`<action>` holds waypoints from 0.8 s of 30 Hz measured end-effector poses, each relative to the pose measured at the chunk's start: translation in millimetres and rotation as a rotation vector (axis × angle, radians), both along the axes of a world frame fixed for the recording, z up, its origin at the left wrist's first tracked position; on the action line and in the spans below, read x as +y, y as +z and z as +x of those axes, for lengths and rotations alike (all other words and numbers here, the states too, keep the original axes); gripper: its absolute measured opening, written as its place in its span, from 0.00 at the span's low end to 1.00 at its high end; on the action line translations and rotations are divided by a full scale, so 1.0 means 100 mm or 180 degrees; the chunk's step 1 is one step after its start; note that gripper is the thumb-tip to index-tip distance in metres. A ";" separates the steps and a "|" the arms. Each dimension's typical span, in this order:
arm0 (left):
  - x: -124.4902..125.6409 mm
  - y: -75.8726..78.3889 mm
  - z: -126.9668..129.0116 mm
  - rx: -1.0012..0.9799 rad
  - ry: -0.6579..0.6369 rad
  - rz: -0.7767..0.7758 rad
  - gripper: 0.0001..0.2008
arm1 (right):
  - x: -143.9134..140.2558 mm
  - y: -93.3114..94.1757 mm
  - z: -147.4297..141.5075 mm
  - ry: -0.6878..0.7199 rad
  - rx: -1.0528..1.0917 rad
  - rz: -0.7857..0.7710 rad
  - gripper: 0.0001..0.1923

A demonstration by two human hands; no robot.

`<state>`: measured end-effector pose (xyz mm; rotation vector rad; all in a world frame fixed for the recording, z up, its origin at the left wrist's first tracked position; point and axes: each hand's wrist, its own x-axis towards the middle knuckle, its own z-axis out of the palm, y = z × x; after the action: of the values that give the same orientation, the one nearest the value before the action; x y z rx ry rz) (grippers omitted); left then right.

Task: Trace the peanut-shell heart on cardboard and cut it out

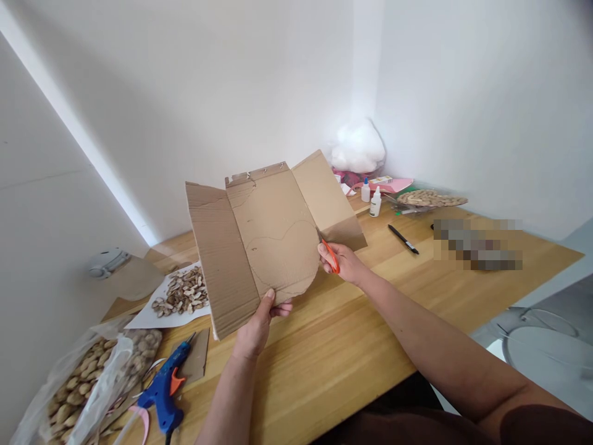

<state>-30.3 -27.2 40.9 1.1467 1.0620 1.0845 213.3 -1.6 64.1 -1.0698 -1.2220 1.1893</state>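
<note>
My left hand [263,318] grips the lower edge of a folded-out piece of cardboard [273,210], thumb on its face and fingers behind. A rounded outline, like a heart, is drawn on the middle panel, and the lower right edge is cut along a curve. In my right hand [343,262] is a pair of scissors [330,254] with orange handles. Their blades meet the cardboard's right side near the drawn line; how far apart the blades are is hard to see. The cardboard is held tilted above the table.
On the wooden table [296,364] lie a blue glue gun [162,389], a bag of peanuts [88,377], shells [183,292] on white paper and a black pen [403,239]. Glue bottles [375,203] and a peanut-covered piece [430,198] are at the back right. White walls stand behind.
</note>
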 end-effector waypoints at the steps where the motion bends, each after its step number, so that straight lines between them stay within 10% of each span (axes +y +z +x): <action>1: 0.00 0.00 0.00 -0.0018 0.0001 0.0013 0.24 | 0.00 0.00 0.00 0.0001 0.0019 0.0000 0.30; 24: 0.04 -0.01 -0.10 -0.0010 -0.0063 0.0141 0.22 | -0.03 0.02 0.00 0.0128 0.0076 0.0023 0.30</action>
<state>-40.3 -22.8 39.6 1.1879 1.0265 1.0989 213.5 -4.2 66.3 -1.0272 -1.2334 1.2241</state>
